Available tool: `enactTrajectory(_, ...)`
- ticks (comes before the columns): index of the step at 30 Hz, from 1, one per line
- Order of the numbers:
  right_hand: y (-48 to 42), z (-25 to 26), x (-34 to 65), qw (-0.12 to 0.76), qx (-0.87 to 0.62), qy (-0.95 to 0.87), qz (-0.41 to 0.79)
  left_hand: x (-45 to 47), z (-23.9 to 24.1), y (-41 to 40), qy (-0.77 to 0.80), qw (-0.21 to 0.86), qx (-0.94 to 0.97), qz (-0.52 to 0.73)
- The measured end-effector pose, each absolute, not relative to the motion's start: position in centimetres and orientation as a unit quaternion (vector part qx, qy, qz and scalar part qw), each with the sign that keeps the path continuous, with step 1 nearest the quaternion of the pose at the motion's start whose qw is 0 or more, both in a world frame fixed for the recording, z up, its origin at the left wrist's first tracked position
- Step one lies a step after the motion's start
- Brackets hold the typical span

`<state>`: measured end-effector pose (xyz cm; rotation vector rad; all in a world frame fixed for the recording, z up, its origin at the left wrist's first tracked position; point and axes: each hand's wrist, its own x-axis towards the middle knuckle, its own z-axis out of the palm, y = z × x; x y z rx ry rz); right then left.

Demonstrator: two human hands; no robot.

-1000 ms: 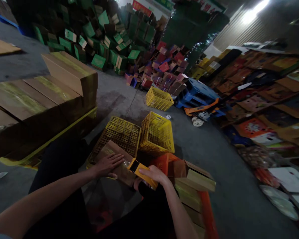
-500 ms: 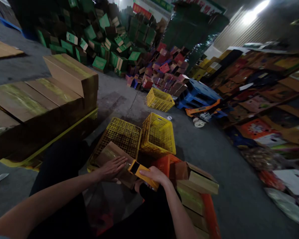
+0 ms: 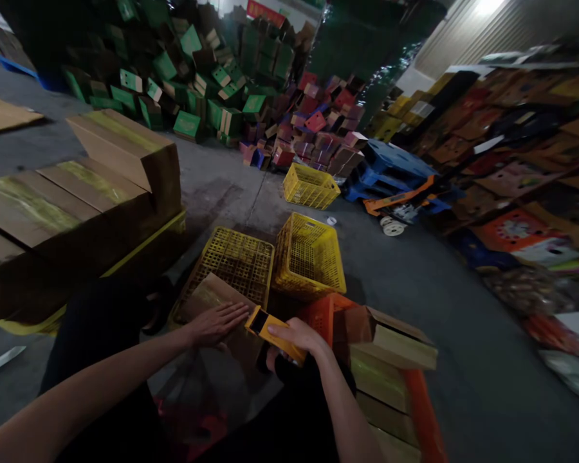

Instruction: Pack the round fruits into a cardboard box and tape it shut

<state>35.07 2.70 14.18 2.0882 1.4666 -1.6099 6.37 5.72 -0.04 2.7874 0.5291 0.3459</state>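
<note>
My left hand [image 3: 219,323] lies flat on a small brown cardboard box [image 3: 210,293], its fingers stretched out and close together. Held in my right hand [image 3: 299,337] is a yellow tool that looks like a tape dispenser [image 3: 270,328], with a dark patch near its front end. That end points at my left fingertips and is close to the box. Part of the box is hidden under my hand and the tool. Behind it is a yellow plastic crate [image 3: 236,257] with a grid surface.
An open yellow crate [image 3: 335,257] and an orange crate [image 3: 427,411] with taped boxes [image 3: 381,386] stand to the right. More taped boxes [image 3: 110,186] sit at left. Farther off are another yellow crate [image 3: 313,190], a pallet jack [image 3: 400,199], blue pallets [image 3: 395,161] and piled green boxes [image 3: 188,122].
The camera view has tilted and shifted slightly. The tape dispenser and my right hand have moved slightly left in view; my left hand stays flat on the box.
</note>
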Motion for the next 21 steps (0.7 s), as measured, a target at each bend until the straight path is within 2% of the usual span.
enactTrajectory(5, 5.0, 14.9, 33.3, 0.017, 0.665, 0.489, -0.565, 4.6, 0.1, 7.8, 0.209, 0.139, 0.961, 0.119)
enactTrajectory(16, 5.6, 13.2, 35.2, 0.02, 0.664, 0.514, -0.542, 4.1, -0.6, 8.7, 0.199, 0.143, 0.964, 0.105)
enactTrajectory(21, 4.0, 12.5, 37.3, 0.034, 0.642, 0.483, -0.594, 3.9, -0.7, 9.0, 0.194, 0.145, 0.963, 0.114)
